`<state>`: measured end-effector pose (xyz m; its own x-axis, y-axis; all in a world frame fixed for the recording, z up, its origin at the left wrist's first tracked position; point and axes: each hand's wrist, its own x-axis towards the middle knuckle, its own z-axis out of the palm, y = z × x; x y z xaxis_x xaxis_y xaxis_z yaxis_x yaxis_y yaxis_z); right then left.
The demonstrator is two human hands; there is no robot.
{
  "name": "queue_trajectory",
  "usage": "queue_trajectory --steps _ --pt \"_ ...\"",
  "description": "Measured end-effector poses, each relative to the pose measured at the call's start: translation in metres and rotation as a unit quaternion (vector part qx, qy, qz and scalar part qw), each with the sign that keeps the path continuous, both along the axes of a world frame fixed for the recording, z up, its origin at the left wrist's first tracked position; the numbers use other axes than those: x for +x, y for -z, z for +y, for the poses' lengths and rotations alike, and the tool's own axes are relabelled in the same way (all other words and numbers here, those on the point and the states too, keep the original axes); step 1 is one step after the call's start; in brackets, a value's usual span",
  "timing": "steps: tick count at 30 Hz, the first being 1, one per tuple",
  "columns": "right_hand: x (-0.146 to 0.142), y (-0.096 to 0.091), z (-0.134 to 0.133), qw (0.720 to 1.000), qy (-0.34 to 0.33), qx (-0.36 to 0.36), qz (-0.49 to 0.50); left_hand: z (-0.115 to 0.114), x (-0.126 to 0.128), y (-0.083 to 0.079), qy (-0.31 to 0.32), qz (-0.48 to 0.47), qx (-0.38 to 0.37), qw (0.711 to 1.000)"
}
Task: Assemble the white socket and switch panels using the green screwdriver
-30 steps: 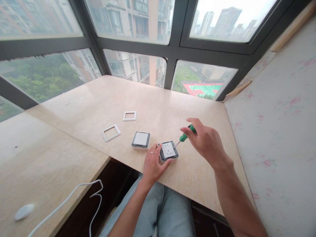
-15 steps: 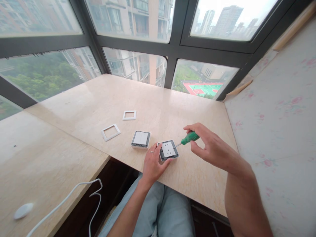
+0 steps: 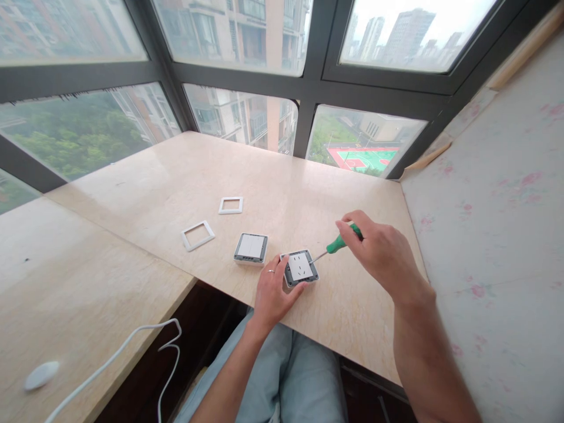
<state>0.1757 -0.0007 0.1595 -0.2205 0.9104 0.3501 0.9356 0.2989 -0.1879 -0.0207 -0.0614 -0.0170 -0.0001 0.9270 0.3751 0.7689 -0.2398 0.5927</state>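
Near the front edge of the stone counter lies a white wall socket (image 3: 300,267) with a grey surround, seated on a white box. My left hand (image 3: 274,292) grips it, fingers on its left side and thumb along its near edge. In my right hand (image 3: 379,249) is a green-handled screwdriver (image 3: 338,243), pinched by the handle. Its shaft slants down to the left, and the tip meets the right side of the socket's surround. Just left of my left hand is a white wall switch (image 3: 251,247) on a similar box.
Two white cover frames (image 3: 198,236) lie behind and left of the switch. A white cable (image 3: 118,364) and a white disc (image 3: 41,376) are on the left counter section (image 3: 88,299). Windows (image 3: 247,120) border the back; a papered wall (image 3: 489,235) stands at right.
My right hand has shifted slightly right and turned, with its fingers now closed around the handle end. The screwdriver leans lower, its tip still at the socket. My left hand stays put.
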Motion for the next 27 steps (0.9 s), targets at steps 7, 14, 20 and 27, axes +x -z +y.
queue_trajectory --steps 7,14,20,27 --pt "0.016 -0.006 -0.008 0.934 -0.301 -0.133 0.137 0.000 0.000 0.001 0.002 -0.002 -0.004 1.000" --pt "-0.005 -0.001 -0.003 0.974 -0.157 -0.064 0.148 0.000 0.000 -0.001 0.002 -0.003 -0.006 1.000" --pt "0.002 0.003 0.011 0.999 0.023 -0.028 0.027 0.000 0.000 0.000 0.002 -0.002 -0.003 1.000" --pt "0.011 -0.001 0.009 0.998 -0.016 -0.050 0.029 0.000 0.001 0.000 -0.004 -0.005 -0.003 1.000"
